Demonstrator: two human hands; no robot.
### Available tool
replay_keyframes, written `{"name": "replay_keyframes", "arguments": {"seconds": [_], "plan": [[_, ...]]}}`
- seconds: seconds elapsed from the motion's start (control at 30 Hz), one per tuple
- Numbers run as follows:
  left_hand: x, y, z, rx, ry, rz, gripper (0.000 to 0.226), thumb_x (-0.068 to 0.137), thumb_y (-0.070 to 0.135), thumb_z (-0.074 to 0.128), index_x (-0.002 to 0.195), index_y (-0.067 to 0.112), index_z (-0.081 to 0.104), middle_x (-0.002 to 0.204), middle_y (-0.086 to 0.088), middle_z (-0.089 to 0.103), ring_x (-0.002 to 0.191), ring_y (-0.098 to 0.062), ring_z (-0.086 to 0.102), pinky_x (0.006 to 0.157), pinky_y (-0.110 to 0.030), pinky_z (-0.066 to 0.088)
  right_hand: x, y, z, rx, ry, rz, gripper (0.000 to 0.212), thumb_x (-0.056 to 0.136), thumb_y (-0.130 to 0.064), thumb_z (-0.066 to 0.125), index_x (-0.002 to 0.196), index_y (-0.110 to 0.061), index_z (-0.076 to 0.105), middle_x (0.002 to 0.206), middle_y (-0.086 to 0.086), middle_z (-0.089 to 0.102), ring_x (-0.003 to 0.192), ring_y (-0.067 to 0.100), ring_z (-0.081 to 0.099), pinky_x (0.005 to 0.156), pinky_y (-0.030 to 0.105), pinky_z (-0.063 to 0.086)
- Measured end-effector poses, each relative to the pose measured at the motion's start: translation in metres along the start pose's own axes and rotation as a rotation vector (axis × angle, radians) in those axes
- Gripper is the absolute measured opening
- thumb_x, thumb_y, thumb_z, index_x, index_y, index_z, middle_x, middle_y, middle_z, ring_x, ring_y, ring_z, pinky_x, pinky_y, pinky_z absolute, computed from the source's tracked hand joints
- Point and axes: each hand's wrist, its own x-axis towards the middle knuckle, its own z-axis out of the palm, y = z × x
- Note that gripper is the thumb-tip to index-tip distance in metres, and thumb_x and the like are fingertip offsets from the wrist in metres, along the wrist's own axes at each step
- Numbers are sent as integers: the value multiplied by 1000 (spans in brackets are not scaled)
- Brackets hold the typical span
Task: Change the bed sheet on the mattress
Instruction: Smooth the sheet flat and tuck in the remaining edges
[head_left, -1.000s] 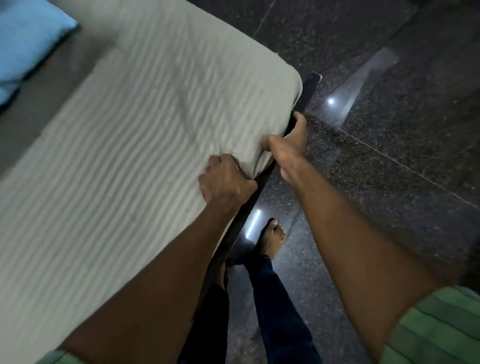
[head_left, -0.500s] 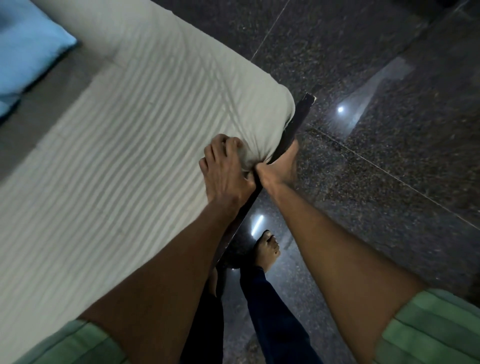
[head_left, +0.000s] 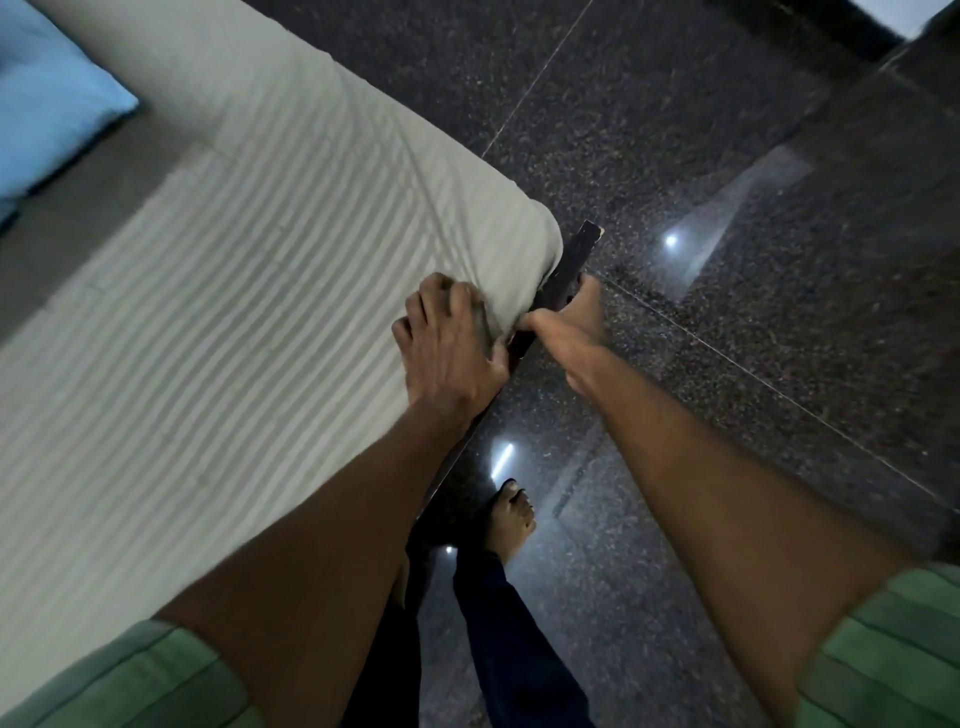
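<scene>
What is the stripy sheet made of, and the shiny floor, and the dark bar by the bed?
The sheet looks like soft woven cloth: it wrinkles where the hands bunch it. The floor seems to be polished speckled stone, since lights mirror in it. The bar is dark and stiff, maybe wood or metal; too dim to tell.

The right hand (head_left: 569, 325) reaches below the bed sheet (head_left: 270, 291) edge, its fingers mostly hidden.
</scene>
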Motion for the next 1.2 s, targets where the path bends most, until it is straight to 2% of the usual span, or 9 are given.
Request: {"name": "replay_keyframes", "arguments": {"seconds": [0.13,0.27,0.37,0.43,0.5,0.67,0.83,1.1,1.2], "plan": [[9,7,3,-62,-29,-14,54,75,36,73,123,31,49,141,-3,38,129,-28,39,101,-48,39,5,-9,17,-245,232,-103,102,55,-27,76,147,-19,34,148,7,40,130,33,47,102,44,47],[15,12,1,-68,-56,-61,50,74,30,73,119,41,54,143,0,36,127,-29,37,96,-50,39,5,-14,18,-409,276,-172,112,56,-28,81,153,-22,27,160,10,24,139,34,35,106,48,44],[17,19,0,-75,-62,-89,46,76,29,74,116,45,56,143,1,35,127,-28,34,95,-50,38,13,-9,8,-510,152,-482,89,64,-25,76,148,-22,45,164,6,24,146,30,28,116,48,37],[19,22,0,-67,-78,-80,47,76,28,75,116,45,56,143,1,33,128,-28,34,97,-50,38,19,-3,-1,-365,178,-592,53,74,-28,68,126,-17,67,159,6,38,145,25,33,117,47,37],[20,24,0,-74,-73,-71,46,74,28,74,113,44,56,142,1,34,127,-28,34,99,-48,37,27,0,-5,-249,266,-542,23,81,-35,69,96,-18,75,148,5,50,140,22,38,112,47,41],[22,25,1,-115,-32,-53,47,73,29,71,117,34,54,138,-2,39,127,-28,38,100,-46,37,38,-22,-4,-355,179,-512,24,85,-32,79,70,-22,63,132,-2,56,131,20,41,104,41,44],[24,25,3,-124,14,-37,55,79,33,70,129,29,47,142,-2,38,130,-25,39,103,-44,38,47,-17,-8,-306,254,-487,20,88,-25,77,72,-20,66,131,-3,53,126,19,41,102,40,48],[28,22,0,0,-71,7,60,88,34,67,142,44,43,154,-2,30,138,-29,34,102,-51,38,54,-40,8,-487,290,-353,12,79,-28,75,74,-24,65,125,-4,45,120,21,42,83,44,57],[36,33,-9,54,-142,-34,70,82,29,72,142,46,41,151,-6,29,134,-35,35,97,-57,41,63,-54,5,-527,233,-299,26,70,-29,81,89,-27,63,129,-1,42,126,24,38,86,46,51]]}}
